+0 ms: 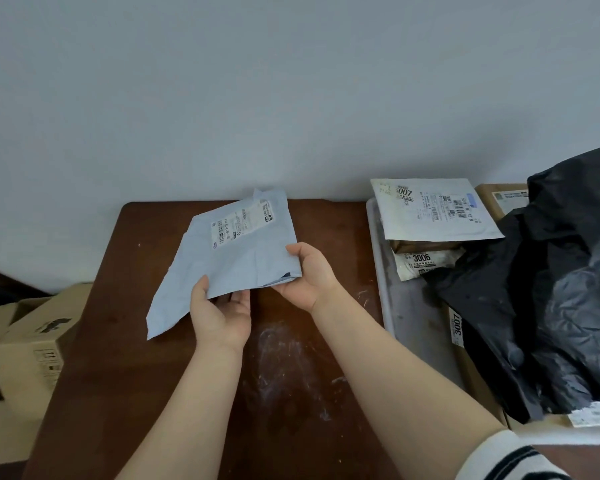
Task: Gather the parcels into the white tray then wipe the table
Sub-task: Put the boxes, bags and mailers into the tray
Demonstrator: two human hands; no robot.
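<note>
A flat pale blue parcel bag (229,258) with a white shipping label is held above the brown table (118,341). My left hand (219,313) grips its near edge from below, thumb on top. My right hand (309,275) pinches its right corner. The white tray (406,306) stands on the table's right side. It holds a white mailer (433,213), a small cream packet marked 3006 (426,265), brown boxes and a large black plastic bag (548,289). White dusty smears (284,351) mark the tabletop under my forearms.
Open cardboard boxes (28,344) sit on the floor left of the table. A grey wall (291,98) runs directly behind the table's far edge. A brown box (499,199) stands at the tray's far right corner.
</note>
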